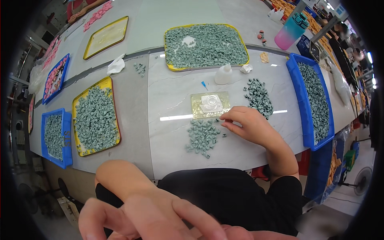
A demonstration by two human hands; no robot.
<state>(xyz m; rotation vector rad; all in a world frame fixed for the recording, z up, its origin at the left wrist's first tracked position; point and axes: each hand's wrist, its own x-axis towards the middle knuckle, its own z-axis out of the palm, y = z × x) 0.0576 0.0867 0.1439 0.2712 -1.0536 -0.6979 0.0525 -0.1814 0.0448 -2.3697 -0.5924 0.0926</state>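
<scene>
My right hand (250, 125) is over the table, thumb and forefinger curled toward each other beside a small dark piece; whether they grip one is too small to see. Just left of it lies a loose pile of small grey-green pieces (203, 136). Beyond that pile rests a yellowish square plate (199, 105) with a white pad (211, 103) on it. Further right are darker, shinier grey-green pieces (259, 98). Raised close in the foreground, my left hand (150, 214) has its fingers apart and shows nothing in them.
A white squeeze bottle (223, 75) and blue dispensing tip (204, 85) stand behind the plate. Yellow-rimmed trays (169, 48) and blue bins (307, 128) of pieces flank the workspace. A blue-pink water bottle (291, 32) stands far right. Another person's arm (86, 10) shows far left.
</scene>
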